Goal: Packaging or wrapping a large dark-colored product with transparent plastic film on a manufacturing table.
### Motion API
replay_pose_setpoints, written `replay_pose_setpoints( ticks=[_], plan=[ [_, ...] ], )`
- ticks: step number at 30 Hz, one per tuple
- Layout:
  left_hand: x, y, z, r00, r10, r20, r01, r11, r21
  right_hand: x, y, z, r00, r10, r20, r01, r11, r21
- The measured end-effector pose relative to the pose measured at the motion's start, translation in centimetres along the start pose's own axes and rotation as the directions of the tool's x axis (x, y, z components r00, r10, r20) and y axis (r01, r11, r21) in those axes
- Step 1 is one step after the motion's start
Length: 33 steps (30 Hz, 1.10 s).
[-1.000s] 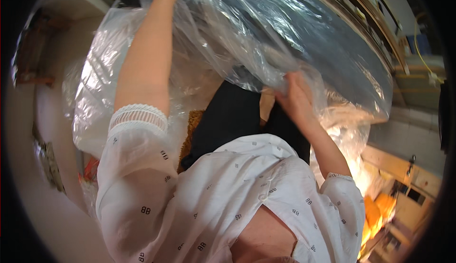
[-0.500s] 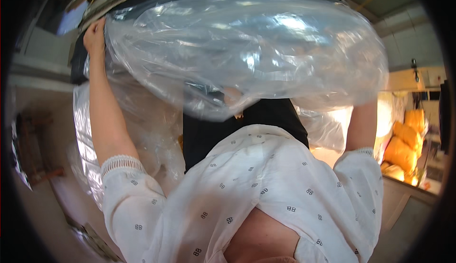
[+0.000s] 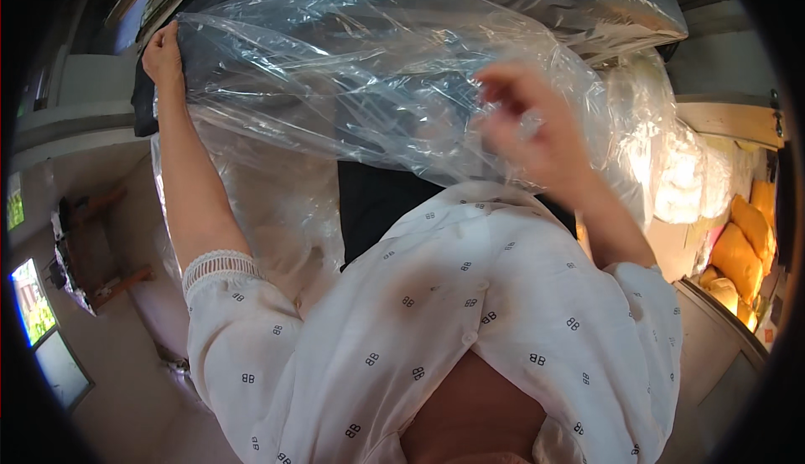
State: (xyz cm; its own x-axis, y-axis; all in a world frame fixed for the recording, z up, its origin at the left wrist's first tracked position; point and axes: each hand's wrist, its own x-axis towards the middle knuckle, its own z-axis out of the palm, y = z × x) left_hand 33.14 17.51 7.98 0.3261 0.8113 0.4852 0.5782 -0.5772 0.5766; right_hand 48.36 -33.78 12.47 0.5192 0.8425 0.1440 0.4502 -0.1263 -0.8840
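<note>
Nearest, the right hand, blurred, is half-curled over the clear plastic sheet; I cannot tell whether it grips any. The sheet drapes past the dark surface's near edge. Farther, the left hand's closed fingers pinch the sheet at that surface's left edge.

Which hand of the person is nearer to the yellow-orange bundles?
The right hand. It is blurred, over the clear plastic sheet, to the left of the yellow-orange bundles; the left hand is at the sheet's left end, much farther from them.
</note>
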Motion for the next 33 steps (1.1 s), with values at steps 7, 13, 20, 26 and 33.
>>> replay_pose_setpoints(
  ticks=[7,13,20,26,33],
  plan=[
    [0.2,-1.7,0.6,0.996,0.081,-0.047,-0.075,0.992,0.105,0.0,9.5,3.8,0.976,-0.009,0.218,0.156,0.729,-0.667],
    [0.0,-1.3,0.1,0.992,0.124,0.03,-0.126,0.991,0.054,-5.8,9.9,-11.4,0.883,-0.074,-0.464,-0.222,0.805,-0.55],
    [-0.1,-1.2,-0.5,0.998,0.06,0.002,-0.06,0.998,0.02,-0.7,2.7,-21.3,0.418,-0.05,-0.907,0.208,0.977,0.041],
    [1.1,-4.8,-1.0,0.992,0.128,0.003,-0.128,0.989,0.08,4.1,18.1,-28.9,0.527,0.276,-0.804,0.189,0.884,0.427],
    [1.3,-11.7,-6.2,0.999,0.031,0.036,-0.04,0.96,0.278,4.8,17.4,-27.3,0.551,0.493,-0.673,-0.038,0.821,0.57]
  ],
)
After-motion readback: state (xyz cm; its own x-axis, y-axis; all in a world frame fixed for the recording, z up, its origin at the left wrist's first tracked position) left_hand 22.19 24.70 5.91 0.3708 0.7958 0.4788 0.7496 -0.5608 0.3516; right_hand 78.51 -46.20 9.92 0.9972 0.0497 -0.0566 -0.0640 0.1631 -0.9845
